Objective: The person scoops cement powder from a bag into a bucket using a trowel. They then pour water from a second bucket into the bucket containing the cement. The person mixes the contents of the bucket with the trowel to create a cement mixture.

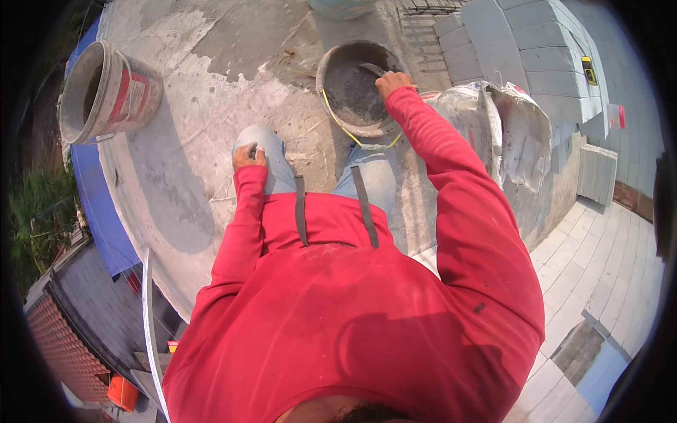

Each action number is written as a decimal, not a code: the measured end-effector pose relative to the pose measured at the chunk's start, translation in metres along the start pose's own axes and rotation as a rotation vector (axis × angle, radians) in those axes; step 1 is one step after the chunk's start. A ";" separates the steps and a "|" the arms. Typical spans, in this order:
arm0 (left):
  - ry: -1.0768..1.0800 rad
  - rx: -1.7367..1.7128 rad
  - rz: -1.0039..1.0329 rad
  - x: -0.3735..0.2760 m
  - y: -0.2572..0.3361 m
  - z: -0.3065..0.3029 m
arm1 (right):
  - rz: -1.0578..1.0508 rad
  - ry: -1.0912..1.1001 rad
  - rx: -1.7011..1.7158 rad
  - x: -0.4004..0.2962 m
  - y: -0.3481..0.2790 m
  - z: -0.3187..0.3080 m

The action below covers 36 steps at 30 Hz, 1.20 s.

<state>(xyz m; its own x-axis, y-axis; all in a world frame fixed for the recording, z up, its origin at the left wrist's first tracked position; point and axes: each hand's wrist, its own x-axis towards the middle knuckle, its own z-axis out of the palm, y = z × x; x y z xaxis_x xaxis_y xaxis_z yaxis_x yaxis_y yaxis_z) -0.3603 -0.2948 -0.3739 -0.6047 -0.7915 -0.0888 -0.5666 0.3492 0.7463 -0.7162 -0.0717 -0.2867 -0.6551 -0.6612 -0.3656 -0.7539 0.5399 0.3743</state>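
My right hand [392, 83] is closed around the handle of a trowel [373, 69], whose curved metal blade reaches into a round bucket [322, 79]. Grey mortar [351, 87] coats and partly fills this bucket. Its yellow wire handle [338, 122], with a pale grip, hangs over the near side by my knee. My left hand [249, 156] rests on my left knee, with fingers loosely bent and nothing visible in it.
A larger white and red bucket [129, 98] stands at the left near the concrete slab's edge. At right are a woven sack [465, 113], stacked light blocks [550, 63] and a yellow tape measure [589, 71]. Another bucket [344, 7] is at the top.
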 end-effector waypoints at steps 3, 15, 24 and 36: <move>0.017 -0.051 -0.012 0.000 0.011 -0.004 | -0.060 -0.071 0.058 -0.008 0.006 0.017; -0.019 -0.048 -0.051 -0.001 0.011 -0.007 | -0.056 -0.234 0.201 -0.042 0.016 0.003; 0.017 -0.047 -0.042 -0.001 0.009 -0.004 | 0.160 -0.405 0.553 -0.038 -0.017 0.010; 0.011 -0.056 -0.071 0.001 0.007 -0.001 | 0.262 -0.190 0.564 -0.040 0.005 -0.030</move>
<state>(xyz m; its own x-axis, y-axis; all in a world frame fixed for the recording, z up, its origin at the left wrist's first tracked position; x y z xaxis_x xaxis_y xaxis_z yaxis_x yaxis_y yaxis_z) -0.3641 -0.2932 -0.3679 -0.5580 -0.8187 -0.1359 -0.5755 0.2637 0.7741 -0.6923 -0.0588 -0.2445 -0.7794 -0.3950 -0.4863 -0.4448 0.8955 -0.0144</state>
